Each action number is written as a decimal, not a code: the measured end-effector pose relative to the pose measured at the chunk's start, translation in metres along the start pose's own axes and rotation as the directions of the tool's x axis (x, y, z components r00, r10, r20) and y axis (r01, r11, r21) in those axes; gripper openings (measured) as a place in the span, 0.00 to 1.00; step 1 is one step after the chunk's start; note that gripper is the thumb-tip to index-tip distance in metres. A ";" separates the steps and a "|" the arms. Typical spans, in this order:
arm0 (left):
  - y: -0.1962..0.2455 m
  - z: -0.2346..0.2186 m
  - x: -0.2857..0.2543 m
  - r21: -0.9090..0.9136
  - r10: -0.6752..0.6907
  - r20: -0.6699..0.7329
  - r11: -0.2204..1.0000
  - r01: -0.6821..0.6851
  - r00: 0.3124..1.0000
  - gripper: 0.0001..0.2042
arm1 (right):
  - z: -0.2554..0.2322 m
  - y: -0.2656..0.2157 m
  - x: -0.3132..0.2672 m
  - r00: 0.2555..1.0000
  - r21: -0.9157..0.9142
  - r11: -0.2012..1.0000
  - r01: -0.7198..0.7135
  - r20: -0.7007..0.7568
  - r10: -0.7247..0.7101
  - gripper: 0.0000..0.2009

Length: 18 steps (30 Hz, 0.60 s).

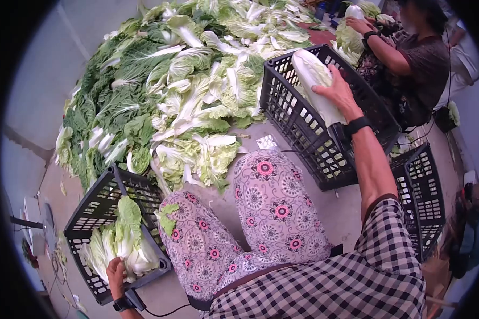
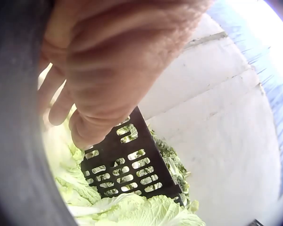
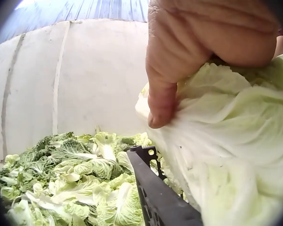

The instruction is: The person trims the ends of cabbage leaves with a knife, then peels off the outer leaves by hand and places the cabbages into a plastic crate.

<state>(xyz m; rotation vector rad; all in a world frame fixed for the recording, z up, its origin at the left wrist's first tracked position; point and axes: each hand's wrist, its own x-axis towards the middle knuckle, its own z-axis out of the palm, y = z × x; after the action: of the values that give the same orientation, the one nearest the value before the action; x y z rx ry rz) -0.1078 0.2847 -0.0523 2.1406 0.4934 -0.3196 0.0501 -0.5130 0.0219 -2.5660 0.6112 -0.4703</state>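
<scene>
- While my left grip (image 1: pixel 116 274) rests loosely against cabbages (image 1: pixel 141 258) in the crate (image 1: pixel 165 264) beneath, I'd keep it light.
- My right grip (image 1: pixel 341 93) clasps a long cabbage (image 1: pixel 308 72) over the other crate (image 1: pixel 336 132); I'd lower it gently, avoiding bruises.
- Ahead of both: pale wall (image 1: pixel 32 101), then leaves (image 1: pixel 197 80) heaped on the floor (image 1: pixel 338 212).

The trousers (image 1: pixel 279 212) are flowered in pink and black, the shirt (image 1: pixel 324 282) is checked black and white, the cabbage (image 1: pixel 310 74) is tinted whitish green.

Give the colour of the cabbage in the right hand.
The cabbage is white to pale yellow-green; it shows best in the right wrist view.
</scene>
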 end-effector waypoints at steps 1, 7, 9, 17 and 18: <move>0.003 0.001 -0.003 -0.005 -0.001 0.001 1.000 0.001 1.000 0.19 | 0.012 0.010 0.007 0.999 0.047 0.998 0.044 0.001 -0.044 0.44; -0.001 -0.002 -0.001 -0.033 -0.023 -0.012 0.999 0.022 1.000 0.18 | 0.023 -0.004 0.002 0.972 0.311 0.946 0.093 0.179 -0.154 0.29; 0.009 -0.001 -0.004 -0.045 -0.041 -0.042 0.998 0.039 0.998 0.18 | 0.022 -0.023 -0.010 0.982 0.370 0.917 0.148 0.056 -0.180 0.23; -0.122 -0.127 0.095 0.215 0.096 -0.466 0.977 0.007 0.880 0.27 | -0.008 -0.140 -0.105 0.718 0.529 0.710 0.466 0.243 -0.652 0.16; -0.123 -0.130 0.098 0.295 0.059 -0.436 0.952 0.080 0.898 0.27 | 0.000 -0.146 -0.114 0.604 0.543 0.607 0.580 0.213 -0.768 0.16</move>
<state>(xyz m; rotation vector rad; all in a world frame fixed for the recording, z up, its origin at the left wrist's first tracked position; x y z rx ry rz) -0.0707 0.4785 -0.1051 2.5269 0.7541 0.1035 0.0030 -0.3407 0.0710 -2.2569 -0.6512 -0.2078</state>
